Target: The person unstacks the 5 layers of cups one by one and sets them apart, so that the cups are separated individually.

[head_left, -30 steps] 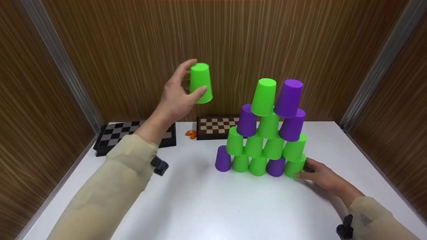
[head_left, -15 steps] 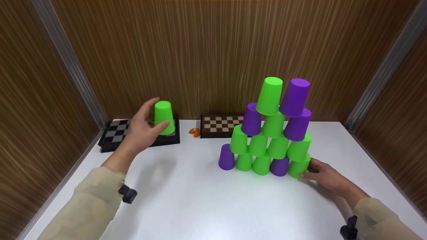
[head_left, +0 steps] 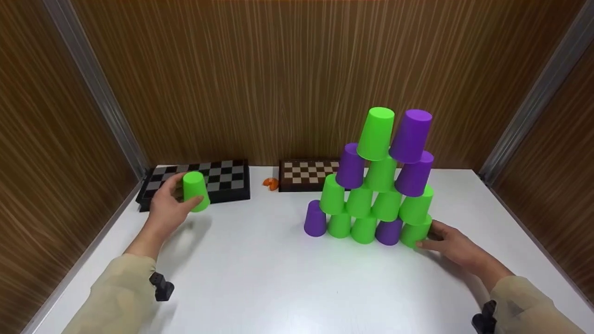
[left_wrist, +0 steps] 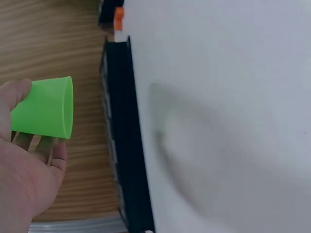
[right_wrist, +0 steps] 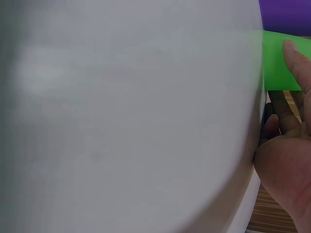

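- Green single cup [head_left: 196, 192] in the left hand [head_left: 169, 211], mouth down and raised off the white table [head_left: 297, 287], just in front of the black-and-grey checkered board [head_left: 227, 181].
- Clamped there between left thumb and fingers, on opposite sides of the cup wall; well apart from the stack of cups [head_left: 359, 202].
- At the right end of the stack, the right hand [head_left: 457, 246], low beside the table, clamped with thumb and fingers round the green end cup [head_left: 413, 234].
- Bottom row, left to right: purple, green, green, purple, green.
- Above that: four green; then purple, green, purple; at the top, green on the left and purple on the right, all mouth down.
- Behind the stack, partly hidden, a brown checkered board [head_left: 301, 174].
- Between the two boards, a small orange object [head_left: 271, 184].
- Behind everything, a wood-grain wall [head_left: 278, 69].
- On both arms, beige sleeves [head_left: 113, 290].
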Tool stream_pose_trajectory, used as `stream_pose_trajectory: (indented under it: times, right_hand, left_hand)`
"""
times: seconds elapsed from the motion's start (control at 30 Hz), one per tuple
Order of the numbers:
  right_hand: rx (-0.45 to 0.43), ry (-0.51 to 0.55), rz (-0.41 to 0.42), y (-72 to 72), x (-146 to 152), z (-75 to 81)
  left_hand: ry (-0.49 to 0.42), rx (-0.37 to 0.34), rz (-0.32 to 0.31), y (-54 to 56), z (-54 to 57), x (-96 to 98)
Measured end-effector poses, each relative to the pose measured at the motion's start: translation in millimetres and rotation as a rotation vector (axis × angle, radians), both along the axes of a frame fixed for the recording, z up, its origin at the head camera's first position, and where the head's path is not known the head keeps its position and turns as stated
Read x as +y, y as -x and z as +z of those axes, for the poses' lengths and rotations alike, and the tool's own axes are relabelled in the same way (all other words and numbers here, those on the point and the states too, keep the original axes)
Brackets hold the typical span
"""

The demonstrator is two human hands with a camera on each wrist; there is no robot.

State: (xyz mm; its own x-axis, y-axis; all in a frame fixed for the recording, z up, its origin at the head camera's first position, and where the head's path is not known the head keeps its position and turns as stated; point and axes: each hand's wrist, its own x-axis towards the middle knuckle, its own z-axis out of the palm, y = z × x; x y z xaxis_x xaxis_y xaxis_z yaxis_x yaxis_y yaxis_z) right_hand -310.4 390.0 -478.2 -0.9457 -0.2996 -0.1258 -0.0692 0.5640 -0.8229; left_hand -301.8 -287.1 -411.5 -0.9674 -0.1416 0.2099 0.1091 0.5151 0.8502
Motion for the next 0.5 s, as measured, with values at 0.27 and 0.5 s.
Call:
stream_pose_trajectory:
  times: [0.27, 0.5]
  right_hand:
    - [0.006, -0.019, -0.009, 0.5, 0.2, -0.4]
    - [0.018, -0.025, 0.003, 1.4, 0.5, -0.3]
  left_hand:
    - [-0.058, -0.091, 0.082, 0.9, -28.8, -24.7]
    - [-0.101, -0.159, 0.094, 3.4, -47.6, -27.6]
